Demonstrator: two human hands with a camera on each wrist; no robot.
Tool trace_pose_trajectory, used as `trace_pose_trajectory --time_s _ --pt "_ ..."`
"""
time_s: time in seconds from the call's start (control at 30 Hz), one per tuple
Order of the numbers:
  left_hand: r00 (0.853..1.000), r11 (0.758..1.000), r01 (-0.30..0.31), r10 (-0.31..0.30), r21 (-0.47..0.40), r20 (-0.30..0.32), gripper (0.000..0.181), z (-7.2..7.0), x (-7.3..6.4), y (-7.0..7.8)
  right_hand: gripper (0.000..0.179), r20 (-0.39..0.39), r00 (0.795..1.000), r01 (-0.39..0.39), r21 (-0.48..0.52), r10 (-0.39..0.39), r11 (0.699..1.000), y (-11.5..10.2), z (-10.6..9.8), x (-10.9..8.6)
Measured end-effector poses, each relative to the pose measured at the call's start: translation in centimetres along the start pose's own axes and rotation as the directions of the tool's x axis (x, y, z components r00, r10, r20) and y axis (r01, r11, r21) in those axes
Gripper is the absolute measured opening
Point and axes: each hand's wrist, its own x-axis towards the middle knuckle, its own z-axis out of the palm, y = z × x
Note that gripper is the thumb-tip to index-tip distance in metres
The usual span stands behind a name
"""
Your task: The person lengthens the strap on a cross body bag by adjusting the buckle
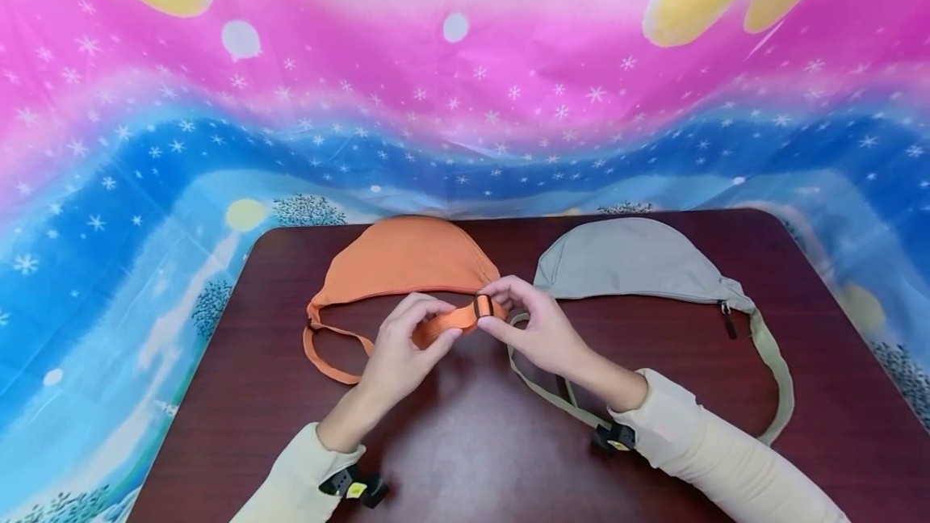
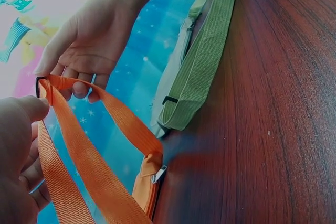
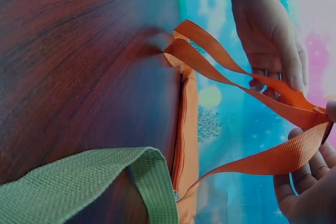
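Left hand (image 1: 398, 345) pinching the flat orange webbing strap (image 1: 443, 328), right hand (image 1: 548, 337) its black slider buckle (image 1: 476, 307), before the orange crescent-shaped fabric bag (image 1: 414, 257); the webbing is best kept untwisted through the slot.

A ribbed orange strap (image 1: 462, 319) ran through the grip, its buckle (image 1: 477, 307) black. Beyond the grip was a plain orange bag (image 1: 410, 261); to the grip's right, a plain grey bag (image 1: 625, 261) with a green herringbone strap (image 1: 776, 361). Beneath the grip, the table (image 1: 465, 458) was dark reddish-brown, wood-grained. Far behind it, the backdrop (image 1: 407, 115) mixed pink and blue with white snowflakes.
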Motion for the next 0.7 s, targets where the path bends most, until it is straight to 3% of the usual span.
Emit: trace_pose_trajectory --time_s 0.3,0.7 --pt "0.999 1.0 0.0 0.0 0.009 0.048 0.029 0.5 0.2 0.2 0.031 0.001 1.0 0.013 0.003 -0.013 1.0 -0.2 0.0 0.0" --pt "0.999 0.996 0.034 -0.036 -0.082 -0.026 0.018 1.1 0.4 0.2 0.033 -0.016 1.0 0.023 0.02 -0.023 1.0 -0.2 0.1 0.0"
